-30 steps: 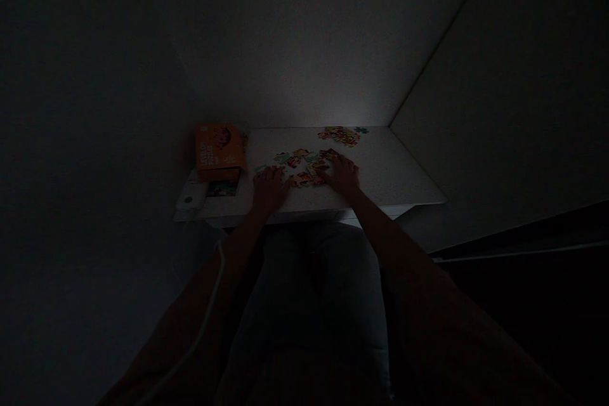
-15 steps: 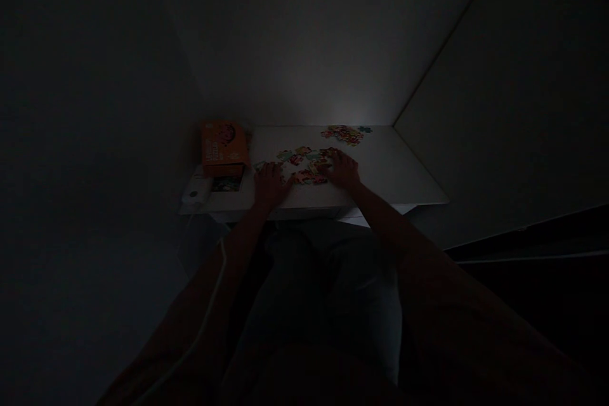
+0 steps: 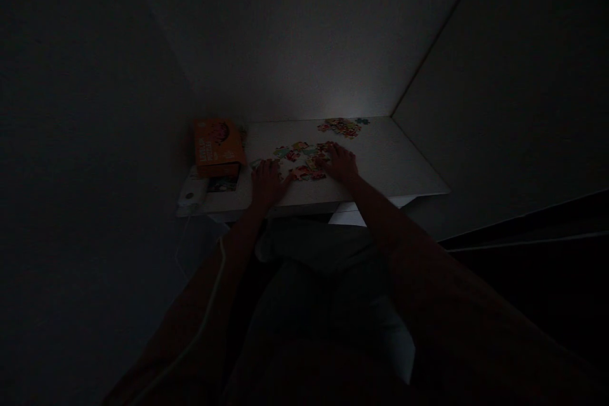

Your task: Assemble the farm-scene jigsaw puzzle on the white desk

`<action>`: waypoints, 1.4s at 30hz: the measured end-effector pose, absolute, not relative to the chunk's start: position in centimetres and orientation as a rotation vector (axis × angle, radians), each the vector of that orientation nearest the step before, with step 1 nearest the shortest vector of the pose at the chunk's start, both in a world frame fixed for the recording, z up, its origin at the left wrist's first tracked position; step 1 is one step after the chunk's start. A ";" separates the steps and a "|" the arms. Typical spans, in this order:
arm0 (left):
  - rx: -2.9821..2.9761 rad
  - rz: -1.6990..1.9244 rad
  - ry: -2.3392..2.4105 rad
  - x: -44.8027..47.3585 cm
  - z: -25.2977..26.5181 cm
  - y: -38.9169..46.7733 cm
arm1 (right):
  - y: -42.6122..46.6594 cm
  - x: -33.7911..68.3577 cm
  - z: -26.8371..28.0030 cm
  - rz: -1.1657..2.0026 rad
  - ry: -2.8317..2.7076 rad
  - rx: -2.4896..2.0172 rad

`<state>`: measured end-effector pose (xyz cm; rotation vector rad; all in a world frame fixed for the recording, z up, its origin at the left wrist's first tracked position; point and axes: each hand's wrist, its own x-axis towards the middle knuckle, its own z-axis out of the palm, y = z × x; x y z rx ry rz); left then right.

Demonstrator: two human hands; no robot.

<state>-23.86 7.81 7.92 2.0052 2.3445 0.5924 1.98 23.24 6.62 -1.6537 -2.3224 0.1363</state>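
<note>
Puzzle pieces (image 3: 301, 173), several of them joined, lie in a loose ring on the white table (image 3: 380, 171) between my hands. My left hand (image 3: 267, 185) rests at the ring's left side, fingers spread over pieces there and thumb stretched toward the middle. At the right side, my right hand (image 3: 341, 163) lies with its fingers on the pieces, its thumb apart and pointing inward. Neither hand visibly grips a piece. The pieces under the fingertips are partly hidden, and the picture is very dark.
A heap of loose puzzle pieces (image 3: 341, 127) lies by the back wall. At the left stand an orange puzzle box (image 3: 219, 147), a dark picture card (image 3: 223, 184) and a white device (image 3: 190, 193). A pale cord (image 3: 216, 292) crosses my left arm. Walls border the table.
The view has shifted slightly, moving the whole scene a little in the frame. Both hands stay in nearly the same place on the puzzle pieces.
</note>
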 end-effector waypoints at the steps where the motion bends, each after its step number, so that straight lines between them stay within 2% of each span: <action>1: 2.016 0.590 2.340 -23.8 8.0 7.8 | 23.3 2.0 6.7 0.142 -2.322 -1.656; 18: 2.289 0.559 2.131 -24.3 7.3 8.1 | 26.1 2.4 5.7 0.235 -2.057 -1.784; 25: 2.252 0.693 2.114 -24.3 7.6 8.8 | 27.5 2.3 6.3 0.224 -2.011 -1.799; 35: 2.134 0.676 2.215 -24.2 8.2 10.0 | 27.2 2.8 6.6 0.206 -1.954 -1.760; 42: 2.551 0.356 1.687 -24.4 8.9 10.4 | 26.8 3.3 6.7 0.225 -2.003 -1.661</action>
